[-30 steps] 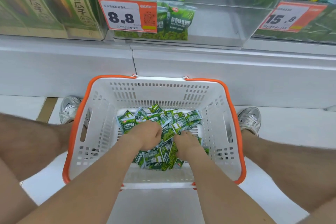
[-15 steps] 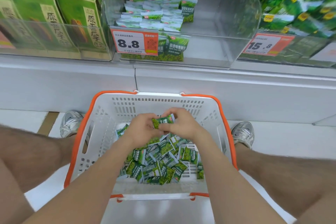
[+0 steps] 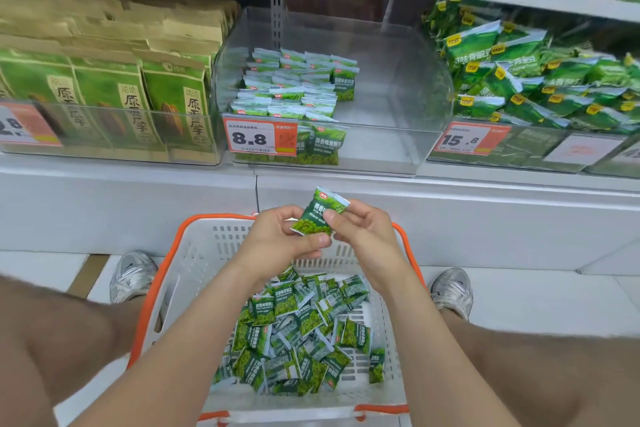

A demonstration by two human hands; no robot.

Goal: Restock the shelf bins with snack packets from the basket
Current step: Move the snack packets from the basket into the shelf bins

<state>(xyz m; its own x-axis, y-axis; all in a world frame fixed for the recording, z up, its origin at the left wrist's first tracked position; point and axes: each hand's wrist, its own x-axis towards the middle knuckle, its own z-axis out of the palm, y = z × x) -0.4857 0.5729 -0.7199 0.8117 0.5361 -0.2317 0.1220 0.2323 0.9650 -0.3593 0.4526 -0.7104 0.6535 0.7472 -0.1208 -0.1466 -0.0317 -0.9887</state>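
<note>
A small snack packet (image 3: 320, 211) of glossy green film, pillow-shaped with a white crimped top edge and printed green peas on its lower half, is held upright above the far rim of the basket (image 3: 194, 253), just below the shelf front. Both hands pinch it: the left hand (image 3: 277, 239) curls round its lower left corner with the thumb under the bottom edge, and the right hand (image 3: 363, 236) presses its thumb on the front face, with its fingers behind the right edge. The basket is white moulded plastic with slotted, perforated walls and a smooth orange rim, and it stands on the pale floor between two silver mesh shoes (image 3: 133, 276). A loose heap of identical packets (image 3: 301, 333) lies jumbled across its bottom, some face up, some showing their pale printed backs, mostly toward the near right corner. On the shelf above, a clear rigid plastic bin (image 3: 398, 87) with rounded corners holds neat rows of the same packets (image 3: 294, 87) along its left side; its right side shows bare floor. An orange and white price card (image 3: 259, 137) reading 8.8 sits at its front left corner. The bin to the left holds tall kraft paper bags (image 3: 110, 97) with green panels, and the one to the right holds crinkled, shiny green bags (image 3: 519, 80) piled loosely.
</note>
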